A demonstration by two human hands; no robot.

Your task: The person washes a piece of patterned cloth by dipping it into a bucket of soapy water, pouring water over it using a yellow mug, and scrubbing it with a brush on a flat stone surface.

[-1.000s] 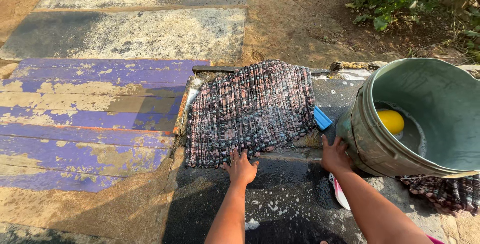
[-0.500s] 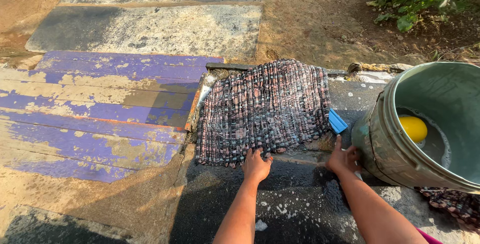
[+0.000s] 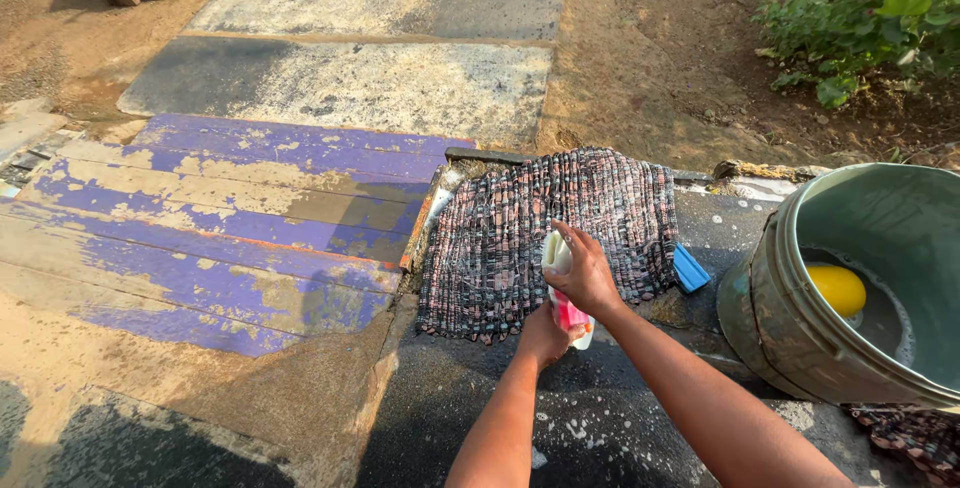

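A: We log the right hand (image 3: 585, 276) clenched round a white and pink packet (image 3: 562, 288), held upright over the near edge of the woven rag rug (image 3: 550, 228).

B: Left hand (image 3: 543, 336)?

A: Under the packet, fingers grasping its pink lower end. Rug lies flat and wet on the dark stone slab (image 3: 600, 418), beside the purple painted boards (image 3: 230, 218).

B: Surroundings?

A: Blue brush (image 3: 691, 269) touching the rug's right edge. Green bucket (image 3: 800, 318) further right, tilted, a yellow ball-like object (image 3: 838, 289) in its water.

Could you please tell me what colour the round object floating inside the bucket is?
Yellow: the round object sits in the grey-green bucket, clearest in the head view.
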